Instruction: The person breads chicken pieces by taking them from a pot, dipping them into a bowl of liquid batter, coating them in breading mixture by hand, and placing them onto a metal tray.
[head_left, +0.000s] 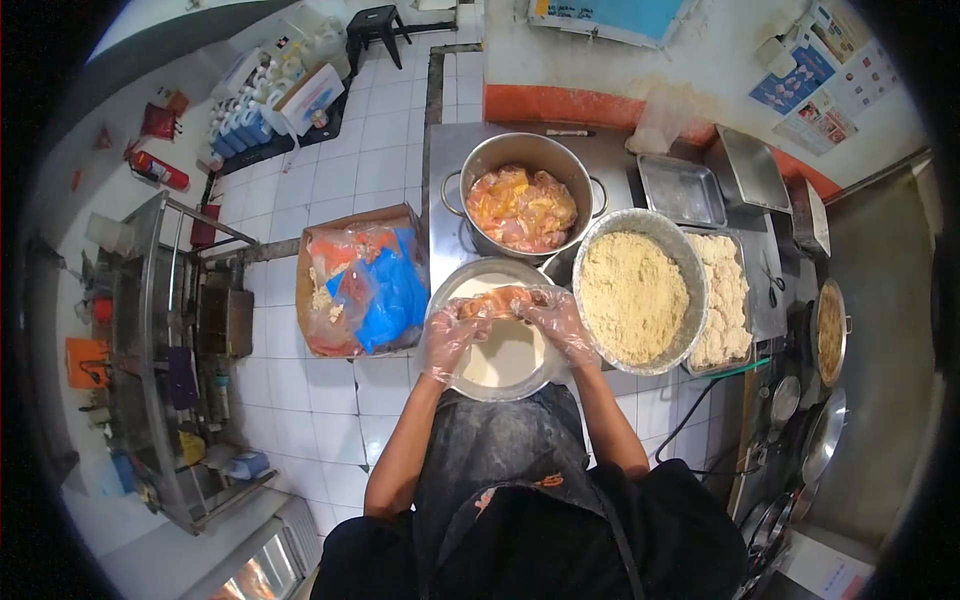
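A piece of raw marinated chicken (pixel 497 302) is stretched between my two gloved hands, above a bowl of pale liquid batter (pixel 490 362). My left hand (pixel 450 340) grips its left end, and my right hand (pixel 558 325) has the other end; both wear clear plastic gloves. Just beyond the bowl stands a steel pot (pixel 483 150) filled with raw chicken pieces (pixel 520 207) in a yellowish marinade. To the right of my right hand is a large round pan of crumbly, pale yellow flour (pixel 637 295).
A tray of flour-coated pieces (pixel 722 300) lies right of the flour pan. Behind it sit a shallow metal tray (pixel 682 190) and a deep steel container (pixel 748 170). Scissors (pixel 773 280) rest at the right. A cardboard box (pixel 305 285) with plastic bags stands left; a metal rack (pixel 150 350) is farther left.
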